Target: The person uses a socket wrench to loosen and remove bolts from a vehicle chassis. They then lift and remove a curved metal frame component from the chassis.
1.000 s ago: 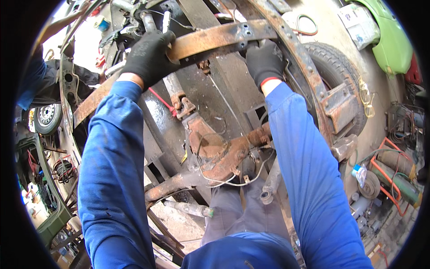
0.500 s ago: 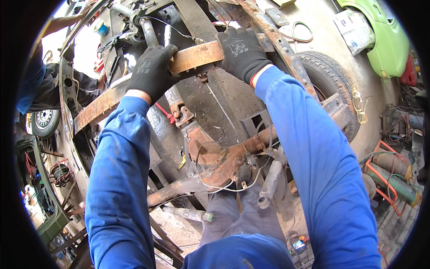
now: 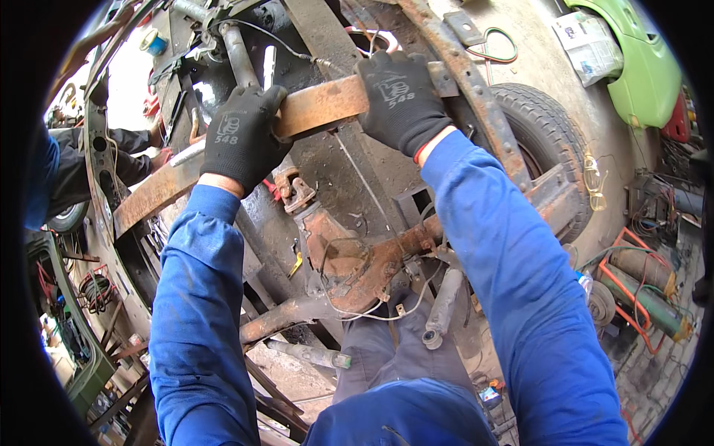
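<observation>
A long rusty flat steel bar (image 3: 320, 108), like a leaf spring, runs across a stripped vehicle chassis (image 3: 349, 186). My left hand (image 3: 239, 137), in a black glove, grips the bar left of its middle. My right hand (image 3: 398, 100), also in a black glove, is clamped over the bar's right part. Both blue sleeves reach up from the lower edge. Below the bar sits a rusty rear axle with its differential housing (image 3: 349, 260).
A tyre (image 3: 543, 126) is mounted at the right of the chassis, with a green car body (image 3: 643, 67) beyond it. Another person's hand and dark sleeve (image 3: 141, 152) reach in at the left. Cables, a shock absorber (image 3: 442, 308) and red-framed gear (image 3: 639, 290) lie around.
The view has dropped and shifted, so the bar and both gloved hands now sit lower and nearer. Both hands keep their hold on the bar.
</observation>
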